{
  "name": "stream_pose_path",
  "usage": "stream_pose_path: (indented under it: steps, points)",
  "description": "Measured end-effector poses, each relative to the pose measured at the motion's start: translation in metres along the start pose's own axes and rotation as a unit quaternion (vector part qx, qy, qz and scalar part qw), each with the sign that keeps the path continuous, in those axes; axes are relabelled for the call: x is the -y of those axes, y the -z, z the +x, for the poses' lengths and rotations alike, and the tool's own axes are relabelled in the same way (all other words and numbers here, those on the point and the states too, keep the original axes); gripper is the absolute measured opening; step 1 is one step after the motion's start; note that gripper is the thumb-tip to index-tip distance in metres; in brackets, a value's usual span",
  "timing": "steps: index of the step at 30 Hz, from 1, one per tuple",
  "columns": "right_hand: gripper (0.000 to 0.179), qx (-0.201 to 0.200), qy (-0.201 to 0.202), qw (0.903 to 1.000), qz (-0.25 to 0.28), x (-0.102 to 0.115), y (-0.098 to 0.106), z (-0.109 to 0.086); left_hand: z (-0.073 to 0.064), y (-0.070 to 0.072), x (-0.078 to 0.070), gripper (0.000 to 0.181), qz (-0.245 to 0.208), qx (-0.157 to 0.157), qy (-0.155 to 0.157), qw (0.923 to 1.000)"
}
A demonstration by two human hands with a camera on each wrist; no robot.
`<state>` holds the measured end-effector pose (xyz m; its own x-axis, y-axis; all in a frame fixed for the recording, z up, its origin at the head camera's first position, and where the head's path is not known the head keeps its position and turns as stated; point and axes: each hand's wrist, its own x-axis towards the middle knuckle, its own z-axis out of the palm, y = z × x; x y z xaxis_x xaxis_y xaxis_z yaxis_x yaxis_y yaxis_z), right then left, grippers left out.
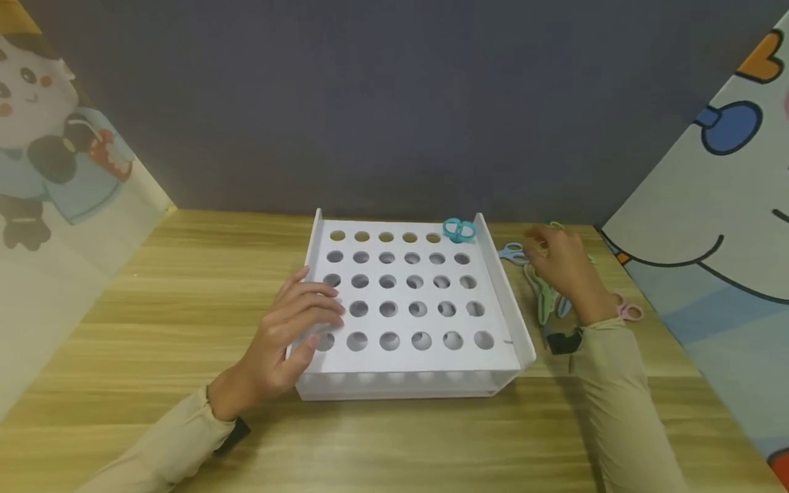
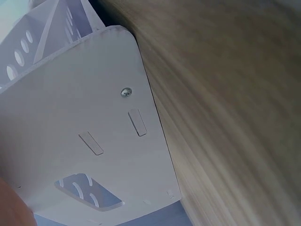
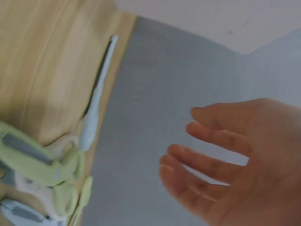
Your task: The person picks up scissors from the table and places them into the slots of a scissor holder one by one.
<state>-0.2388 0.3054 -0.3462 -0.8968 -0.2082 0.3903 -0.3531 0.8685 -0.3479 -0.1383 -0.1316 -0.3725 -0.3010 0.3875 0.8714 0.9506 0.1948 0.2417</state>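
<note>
A white rack with rows of round holes stands on the table. Teal-handled scissors are in its far right corner hole, handles up. My left hand rests over the rack's left side wall, fingers spread across the top. In the left wrist view, the rack's outer side fills much of the frame. Right of the rack, my right hand is raised over a group of scissors. The right wrist view shows this hand with relaxed, slightly bent fingers and nothing in them. Green-handled scissors lie below it.
Light blue scissors lie beside the rack's right wall. Pink scissors are farther right, partly behind my wrist. A dark grey panel stands behind the table, and cartoon-printed walls flank it.
</note>
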Motion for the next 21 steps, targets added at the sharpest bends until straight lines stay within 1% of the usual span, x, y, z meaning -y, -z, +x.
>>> stream_pose_path:
  steps: [6,10,12,17,18,19,21]
  points:
    - [0.034,0.047,-0.016,0.9985,-0.023,-0.018,-0.003,-0.004,0.001,0.001,-0.001,0.036,0.002,-0.001,-0.003,1.0]
    - [0.04,0.093,-0.048,0.9938,-0.035,-0.027,-0.006,-0.006,0.001,0.001,-0.002,0.036,0.003,-0.003,-0.004,1.0]
    - [0.044,0.129,-0.072,0.9883,-0.038,-0.031,-0.007,-0.007,0.001,0.0,-0.002,0.036,0.004,-0.003,-0.004,1.0]
    - [0.055,0.222,-0.118,0.9663,-0.055,-0.039,-0.008,-0.011,0.001,0.0,-0.001,0.036,0.004,-0.002,-0.003,1.0]
    - [0.057,0.235,-0.123,0.9624,-0.059,-0.039,-0.009,-0.011,0.0,0.0,-0.001,0.036,0.004,-0.001,-0.003,1.0]
    - [0.058,0.239,-0.127,0.9607,-0.06,-0.04,-0.009,-0.012,0.0,0.0,-0.001,0.036,0.005,-0.001,-0.003,1.0]
    - [0.059,0.24,-0.134,0.9598,-0.058,-0.041,-0.011,-0.013,0.0,0.0,-0.001,0.035,0.006,0.0,-0.003,1.0]
